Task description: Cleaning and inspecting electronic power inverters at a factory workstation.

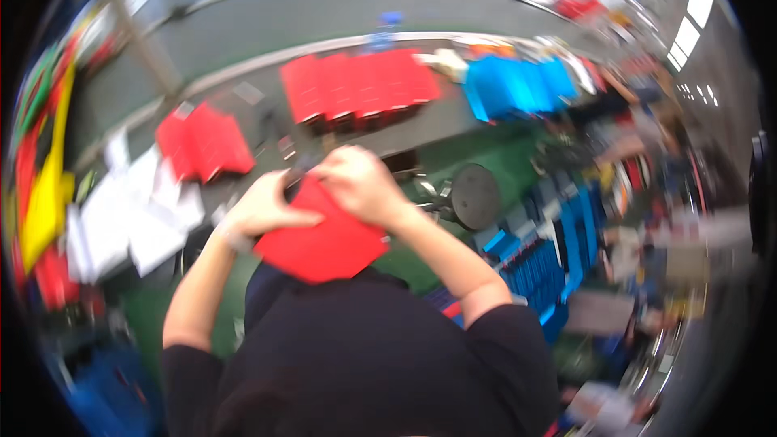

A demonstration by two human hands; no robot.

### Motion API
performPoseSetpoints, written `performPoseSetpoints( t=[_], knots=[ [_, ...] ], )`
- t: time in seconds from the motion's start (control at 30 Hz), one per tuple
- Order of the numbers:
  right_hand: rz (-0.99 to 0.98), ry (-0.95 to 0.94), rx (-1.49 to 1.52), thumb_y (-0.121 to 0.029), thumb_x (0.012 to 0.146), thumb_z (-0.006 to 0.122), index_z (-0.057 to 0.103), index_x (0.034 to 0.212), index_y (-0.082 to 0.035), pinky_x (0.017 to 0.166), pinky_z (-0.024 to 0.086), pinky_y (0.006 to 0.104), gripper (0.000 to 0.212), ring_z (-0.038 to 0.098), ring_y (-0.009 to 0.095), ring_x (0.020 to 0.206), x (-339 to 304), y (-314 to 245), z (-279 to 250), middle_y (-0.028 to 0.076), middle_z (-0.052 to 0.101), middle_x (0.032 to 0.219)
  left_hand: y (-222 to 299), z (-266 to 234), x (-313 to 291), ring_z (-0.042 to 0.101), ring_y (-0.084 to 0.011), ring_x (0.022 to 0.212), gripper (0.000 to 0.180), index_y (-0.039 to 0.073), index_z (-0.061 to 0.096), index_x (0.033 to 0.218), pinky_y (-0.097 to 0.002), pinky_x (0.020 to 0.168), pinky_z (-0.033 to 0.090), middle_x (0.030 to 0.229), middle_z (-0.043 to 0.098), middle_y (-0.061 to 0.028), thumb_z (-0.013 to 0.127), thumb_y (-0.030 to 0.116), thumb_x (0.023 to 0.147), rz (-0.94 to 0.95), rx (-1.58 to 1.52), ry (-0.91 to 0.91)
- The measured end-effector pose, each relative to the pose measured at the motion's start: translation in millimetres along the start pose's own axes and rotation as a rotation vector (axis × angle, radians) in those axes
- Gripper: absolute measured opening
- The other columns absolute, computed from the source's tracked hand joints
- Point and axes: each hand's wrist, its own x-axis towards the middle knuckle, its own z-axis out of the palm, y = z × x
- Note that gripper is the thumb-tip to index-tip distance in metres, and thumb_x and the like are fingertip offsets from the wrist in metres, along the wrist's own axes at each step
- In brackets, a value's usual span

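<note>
In front of my body I hold a flat red piece (324, 247), blurred, with angled edges; it looks like a folder or a stiff panel, but its kind is not certain. My left hand (271, 206) grips its left side, the thumb lying across its face. At the top edge my right hand (360, 182) has its fingers bent and pinched onto the same piece. Something small and dark shows between the hands, too smeared to name. Beyond them, on the bench (405, 136), stand overlapping stacks of similar red pieces (360, 85).
A smaller red stack (204, 142) and loose white sheets (133, 210) lie at left. Blue pieces (518, 85) stand farther right on the bench. A round dark stool (475, 197) and blue crates (538, 275) are on my right. Other people (631, 142) sit or stand at far right.
</note>
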Motion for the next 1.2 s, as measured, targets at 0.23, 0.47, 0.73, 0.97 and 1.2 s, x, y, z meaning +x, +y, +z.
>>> performPoseSetpoints(
  t=[0.23,0.47,0.73,0.97,1.2],
  knots=[
    [0.097,-0.192,-0.087,-0.017,0.077,0.060,0.068,0.081,-0.016,0.069,0.042,0.0383,0.009,0.056,0.023,0.084,-51.5,21.4,10.9,0.004,0.055,0.082,-16.2,-15.9,-14.4,0.058,-0.0203,0.102,0.057,-0.002,0.047,0.123,-0.0331,0.090,0.047,0.113,0.059,-0.0107,0.072,0.004,0.071,-0.248,-0.457,-0.077],
    [0.635,-0.684,-0.429,-0.015,0.074,0.060,0.069,0.083,-0.007,0.070,0.048,0.0402,0.015,0.061,0.030,0.085,-152.2,31.0,-17.3,0.015,0.063,0.086,-38.1,-13.6,2.8,0.054,-0.0254,0.112,0.055,-0.001,0.040,0.131,-0.0380,0.096,0.043,0.123,0.054,-0.0135,0.061,0.014,0.083,-0.232,-0.566,-0.217],
    [1.040,0.579,0.435,-0.014,0.092,0.046,0.057,0.101,-0.004,0.075,0.046,0.0274,0.017,0.055,0.011,0.084,-183.2,19.4,-31.3,0.004,0.059,0.087,-58.5,-10.6,53.4,0.057,-0.0224,0.107,0.057,0.002,0.053,0.122,-0.0365,0.092,0.047,0.119,0.058,-0.0076,0.062,0.045,0.086,-0.446,-0.900,-0.038],
    [0.944,0.801,0.831,-0.013,0.083,0.068,0.061,0.100,-0.002,0.080,0.047,0.0267,0.021,0.057,0.010,0.088,-139.8,1.2,-26.7,0.002,0.064,0.094,-22.7,-3.4,68.1,0.048,-0.0258,0.120,0.062,0.007,0.040,0.136,-0.0402,0.101,0.040,0.135,0.046,-0.0089,0.052,0.047,0.091,-0.400,-1.051,0.186],
    [0.873,0.927,0.276,-0.005,0.078,0.067,0.056,0.094,-0.005,0.074,0.047,0.0271,0.019,0.055,0.010,0.080,-114.9,-12.8,-57.3,0.001,0.058,0.085,-3.2,17.4,75.8,0.060,-0.0264,0.104,0.048,0.005,0.055,0.121,-0.0428,0.091,0.048,0.116,0.062,-0.0117,0.060,0.040,0.088,-0.384,-1.303,0.100]
  ],
)
